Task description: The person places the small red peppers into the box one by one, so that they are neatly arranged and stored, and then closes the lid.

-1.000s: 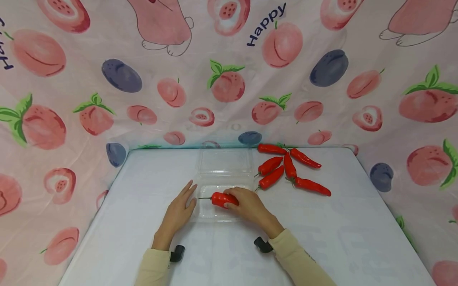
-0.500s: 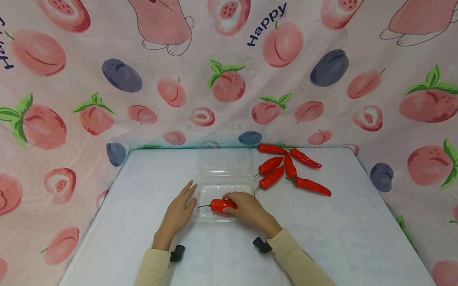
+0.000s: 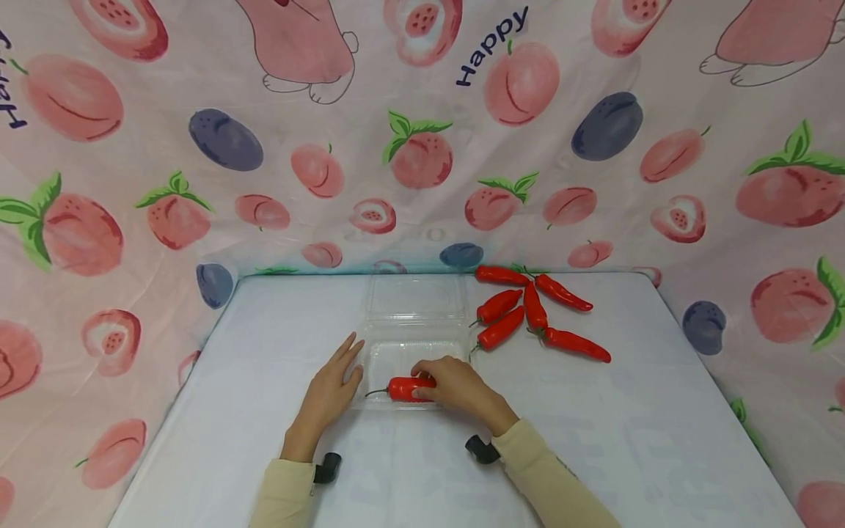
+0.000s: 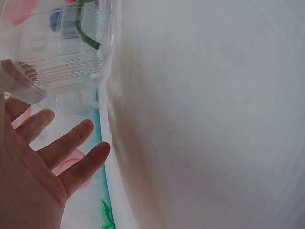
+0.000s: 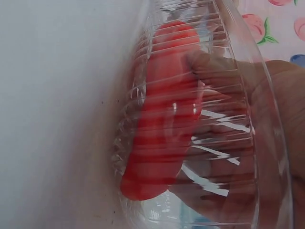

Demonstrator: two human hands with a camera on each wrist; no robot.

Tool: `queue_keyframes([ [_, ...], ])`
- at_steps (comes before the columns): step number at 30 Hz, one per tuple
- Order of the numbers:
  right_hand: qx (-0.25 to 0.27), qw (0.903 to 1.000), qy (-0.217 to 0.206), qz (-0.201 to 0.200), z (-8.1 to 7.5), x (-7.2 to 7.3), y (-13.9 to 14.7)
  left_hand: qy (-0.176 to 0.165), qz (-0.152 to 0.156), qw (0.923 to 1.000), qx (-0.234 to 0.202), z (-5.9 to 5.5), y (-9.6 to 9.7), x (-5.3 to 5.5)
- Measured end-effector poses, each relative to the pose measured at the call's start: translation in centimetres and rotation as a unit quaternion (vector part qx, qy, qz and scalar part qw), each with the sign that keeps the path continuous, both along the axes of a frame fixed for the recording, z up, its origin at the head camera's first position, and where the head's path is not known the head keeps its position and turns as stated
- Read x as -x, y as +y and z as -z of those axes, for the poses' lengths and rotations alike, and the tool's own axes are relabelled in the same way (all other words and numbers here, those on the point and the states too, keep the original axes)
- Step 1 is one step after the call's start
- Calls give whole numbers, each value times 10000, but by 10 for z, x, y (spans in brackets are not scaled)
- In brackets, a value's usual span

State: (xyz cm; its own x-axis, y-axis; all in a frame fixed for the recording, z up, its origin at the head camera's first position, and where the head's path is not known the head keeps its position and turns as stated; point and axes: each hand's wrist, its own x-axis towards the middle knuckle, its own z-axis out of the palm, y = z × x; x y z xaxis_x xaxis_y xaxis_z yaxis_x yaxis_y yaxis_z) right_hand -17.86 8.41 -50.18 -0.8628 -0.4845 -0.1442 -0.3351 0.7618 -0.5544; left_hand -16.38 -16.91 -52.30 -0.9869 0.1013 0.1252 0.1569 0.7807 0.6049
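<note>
A clear plastic clamshell box (image 3: 416, 356) lies unfolded on the table, its lid (image 3: 416, 297) toward the back. My right hand (image 3: 457, 381) grips a red chili pepper (image 3: 401, 389) low inside the box's front half, near the front wall, with the green stem pointing left. Through the ribbed wall in the right wrist view, the pepper (image 5: 164, 114) shows lying along the box bottom with fingers around it. My left hand (image 3: 332, 385) rests at the box's left edge, fingers straight and spread. In the left wrist view its fingertips are right at the clear rim (image 4: 31, 93), and the pepper's stem (image 4: 83, 31) shows through.
Several red chili peppers (image 3: 502, 328) lie in a loose group right of the box, toward the back. The white table (image 3: 627, 440) ends against a fruit-printed cloth backdrop (image 3: 370, 169). A black wrist camera (image 3: 483, 449) sits under each sleeve cuff.
My right hand has brought the chili pepper toward the front of the box and lower, close to the front wall. The left hand has stayed in place.
</note>
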Motion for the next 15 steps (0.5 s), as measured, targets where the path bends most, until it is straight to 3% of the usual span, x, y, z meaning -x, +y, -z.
queue_keyframes([
  [4,74,9998,-156,-12,-2,1,0,-20,-19,10000,13,0,1,0],
  [9,590,9979,-281,47,-7,0,3,-16,-21,10000,47,0,0,0],
  [15,989,9949,-129,112,-16,-4,11,-31,3,10000,47,0,0,0],
])
